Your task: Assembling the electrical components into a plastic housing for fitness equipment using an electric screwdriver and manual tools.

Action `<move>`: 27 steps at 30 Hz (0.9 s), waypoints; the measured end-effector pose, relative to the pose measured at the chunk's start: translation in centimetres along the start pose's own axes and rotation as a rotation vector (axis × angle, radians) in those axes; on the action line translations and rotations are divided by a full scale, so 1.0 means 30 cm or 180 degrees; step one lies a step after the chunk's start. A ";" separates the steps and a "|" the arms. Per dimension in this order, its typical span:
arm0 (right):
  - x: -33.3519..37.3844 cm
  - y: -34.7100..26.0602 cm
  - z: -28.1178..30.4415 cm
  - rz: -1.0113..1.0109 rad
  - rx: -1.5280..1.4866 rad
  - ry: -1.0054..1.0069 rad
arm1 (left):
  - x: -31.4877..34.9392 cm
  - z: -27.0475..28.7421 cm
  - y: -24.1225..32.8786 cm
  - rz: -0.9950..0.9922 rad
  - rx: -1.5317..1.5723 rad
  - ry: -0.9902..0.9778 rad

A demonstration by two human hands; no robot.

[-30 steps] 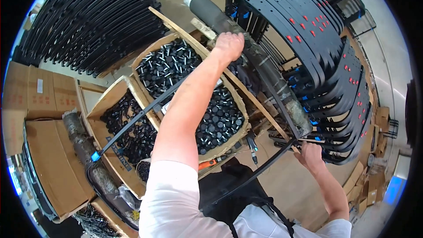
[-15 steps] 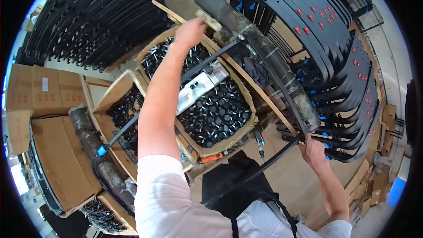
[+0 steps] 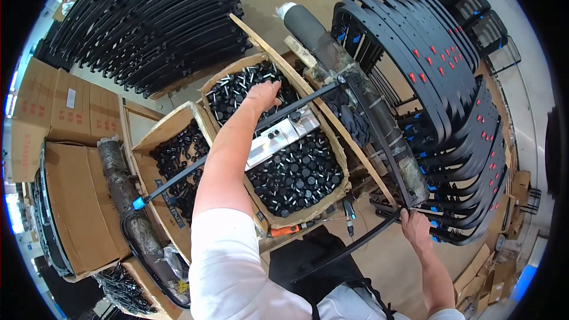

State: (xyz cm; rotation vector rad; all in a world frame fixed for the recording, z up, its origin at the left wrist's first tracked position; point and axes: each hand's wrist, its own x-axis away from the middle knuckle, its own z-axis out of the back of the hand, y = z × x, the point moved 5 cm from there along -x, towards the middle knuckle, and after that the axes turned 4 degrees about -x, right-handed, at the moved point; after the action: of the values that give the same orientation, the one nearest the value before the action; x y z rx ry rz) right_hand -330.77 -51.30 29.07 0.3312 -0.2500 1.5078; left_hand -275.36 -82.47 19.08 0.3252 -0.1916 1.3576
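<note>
A black metal tube frame [image 3: 374, 133] lies across the cartons, one end wearing a blue cap [image 3: 138, 203]. My right hand [image 3: 416, 229] is closed around its near right corner. My left hand [image 3: 262, 96] reaches over the far part of a cardboard box [image 3: 345, 163] full of black round-headed screw feet [image 3: 299, 169]. Its fingers are a little apart, just above or touching the feet, and nothing shows in them. Between the two heaps of feet a silver metal fixture [image 3: 278, 140] sits beneath the frame's bar.
A carton of small black parts [image 3: 178, 154] stands left of the box. An orange-handled tool [image 3: 285, 231] and a power tool [image 3: 349, 216] lie at the box's near side. Stacked black frames [image 3: 444, 95] crowd the right; more black racks [image 3: 154, 24] stand far left. A wooden strip [image 3: 349, 142] runs along the box.
My left hand has come down from the box's far edge onto the screw feet. The right hand still grips the frame's corner. The view has shifted, so the scene sits lower and further right.
</note>
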 end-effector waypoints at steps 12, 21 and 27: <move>-0.107 -0.314 0.391 0.0451 -0.0864 0.0170 | 0.252 0.095 -0.092 0.0400 0.1290 0.1379; -0.240 -1.282 0.431 0.2606 -0.2555 -0.1482 | 1.059 0.239 0.287 -0.0293 0.1784 0.2110; -0.104 -1.530 0.379 0.2816 -0.2421 -0.1190 | 1.424 -0.116 0.157 0.1631 0.4705 0.2186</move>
State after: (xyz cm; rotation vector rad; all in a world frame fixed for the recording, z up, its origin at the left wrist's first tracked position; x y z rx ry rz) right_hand -284.64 -59.82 35.82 -0.1536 -1.3619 2.0488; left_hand -271.37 -40.97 30.07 1.0312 1.4589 1.8284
